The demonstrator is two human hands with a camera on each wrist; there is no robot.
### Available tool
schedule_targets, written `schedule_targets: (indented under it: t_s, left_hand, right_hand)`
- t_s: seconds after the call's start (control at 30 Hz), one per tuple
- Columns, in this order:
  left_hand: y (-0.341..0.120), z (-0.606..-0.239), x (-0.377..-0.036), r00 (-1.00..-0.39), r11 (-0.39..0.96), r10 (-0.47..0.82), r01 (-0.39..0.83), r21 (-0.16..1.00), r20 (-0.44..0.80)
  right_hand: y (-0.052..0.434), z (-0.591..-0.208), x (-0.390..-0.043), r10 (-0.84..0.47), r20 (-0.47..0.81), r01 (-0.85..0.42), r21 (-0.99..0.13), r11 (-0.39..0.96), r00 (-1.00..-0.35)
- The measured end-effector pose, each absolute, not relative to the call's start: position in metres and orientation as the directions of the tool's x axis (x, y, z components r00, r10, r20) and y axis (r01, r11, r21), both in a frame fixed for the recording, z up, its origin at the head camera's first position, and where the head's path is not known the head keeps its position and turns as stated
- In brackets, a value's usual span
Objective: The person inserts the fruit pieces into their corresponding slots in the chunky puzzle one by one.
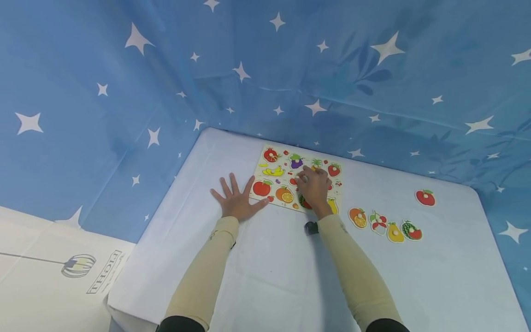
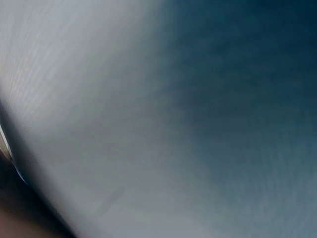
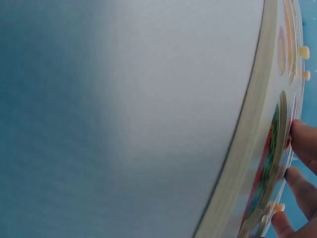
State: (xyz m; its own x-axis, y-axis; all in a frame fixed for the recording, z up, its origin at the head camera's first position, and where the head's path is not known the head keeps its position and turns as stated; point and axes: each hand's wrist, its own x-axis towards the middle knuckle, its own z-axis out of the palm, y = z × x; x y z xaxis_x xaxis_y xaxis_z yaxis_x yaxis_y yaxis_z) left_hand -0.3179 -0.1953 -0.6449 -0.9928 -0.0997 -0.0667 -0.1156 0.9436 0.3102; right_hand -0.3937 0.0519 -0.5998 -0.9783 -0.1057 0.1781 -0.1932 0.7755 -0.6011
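Observation:
A wooden fruit puzzle board lies near the table's back edge, its fruit pictures and knobbed pieces facing up. My left hand rests with fingers spread at the board's left front corner, the thumb reaching its front edge. Over the middle of the board my right hand bends its fingers down and pinches a small reddish puzzle piece, mostly hidden under the fingertips. In the right wrist view those fingertips touch the board's top beside the watermelon picture. The left wrist view is blurred and shows little of the hand.
Right of the board lie loose knobbed pieces: an orange, a red-and-white piece, a pear, a watermelon and, farther off, an apple. A blue star-patterned curtain hangs behind the white table.

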Motion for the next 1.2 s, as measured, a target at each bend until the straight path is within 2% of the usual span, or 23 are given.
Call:
schedule_targets:
  t_s: [0.33, 0.63, 1.2]
  left_hand:
    - [-0.193, -0.646, -0.320, -0.993, 0.938, -0.093, -0.114, 0.327, -0.078]
    - [-0.195, -0.644, -0.318, -0.991, 0.937, -0.095, -0.122, 0.328, -0.098]
    - [-0.197, -0.646, -0.320, -0.990, 0.933, -0.085, -0.117, 0.341, -0.108]
  right_hand:
    - [0.074, -0.598, -0.387, -0.180, 0.095, -0.201, -0.599, 0.775, -0.979]
    - [0.094, -0.589, -0.382, -0.195, 0.089, -0.206, -0.638, 0.742, -0.977]
    - [0.157, -0.585, -0.372, -0.106, 0.018, -0.095, -0.602, 0.793, -0.994]
